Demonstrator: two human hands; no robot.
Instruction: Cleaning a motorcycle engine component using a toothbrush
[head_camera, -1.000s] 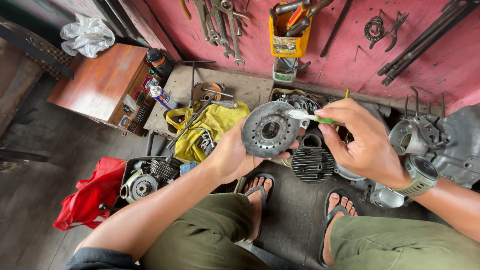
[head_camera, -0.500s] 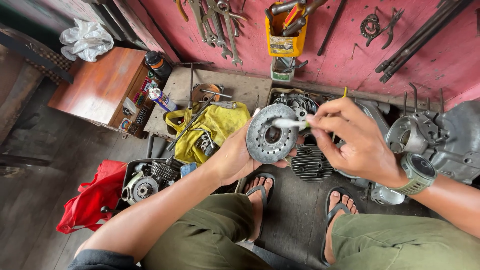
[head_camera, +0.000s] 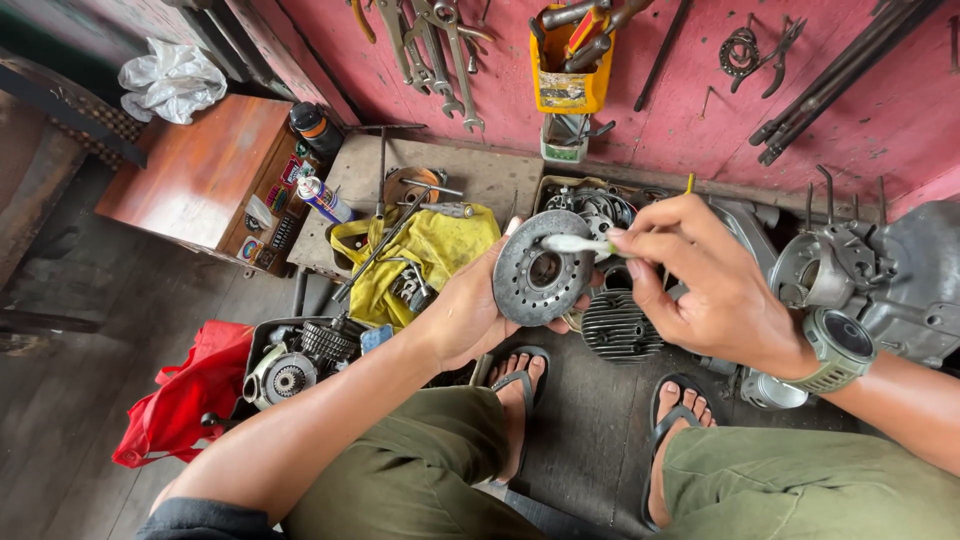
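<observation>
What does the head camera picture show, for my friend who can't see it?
A squatting person's left hand holds a round metal disc while the right hand touches a small brush to it. Around are engine parts, a yellow cloth and tools on a pink wall.

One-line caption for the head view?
Left hand holds a round metal disc; right hand brushes it with a toothbrush.
</observation>
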